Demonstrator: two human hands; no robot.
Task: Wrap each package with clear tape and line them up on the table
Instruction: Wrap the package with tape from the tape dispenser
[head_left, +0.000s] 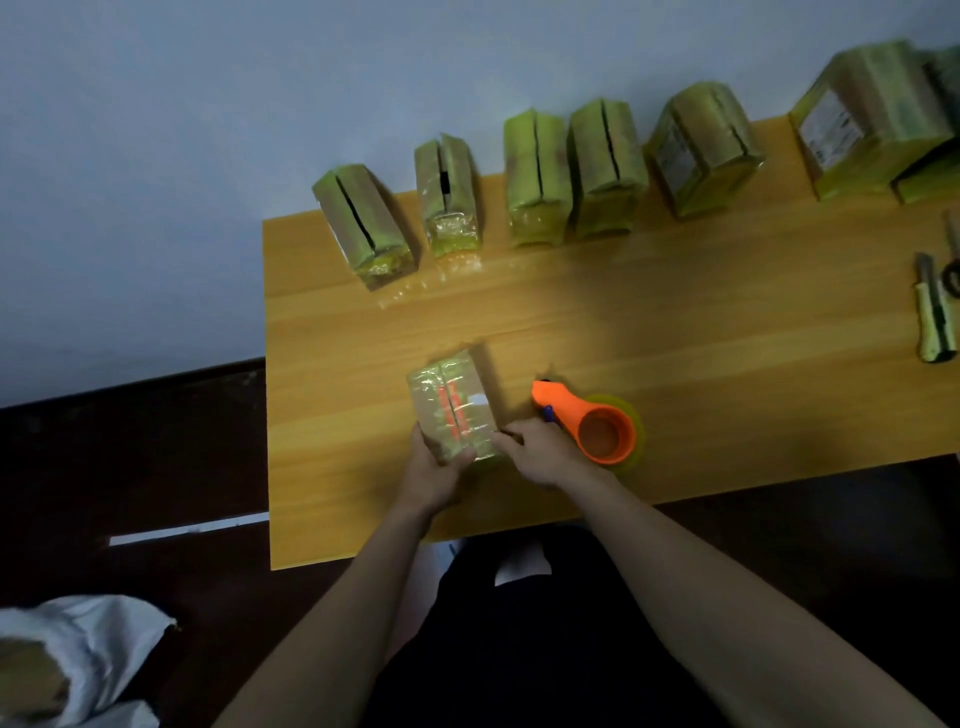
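A small cardboard package (451, 400) with orange print and shiny clear tape lies flat near the front of the wooden table (675, 338). My left hand (435, 465) grips its near left corner, fingers curled round the edge. My right hand (540, 452) touches the package's near right edge with its fingertips. An orange tape dispenser (592, 423) with a roll of clear tape lies on the table just right of my right hand. Several taped packages (535, 182) stand in a row along the table's far edge.
A utility knife (935, 322) and scissors (953, 260) lie at the table's right edge. A white sack (78, 654) with a package inside sits on the dark floor at lower left. A pale wall rises behind the table.
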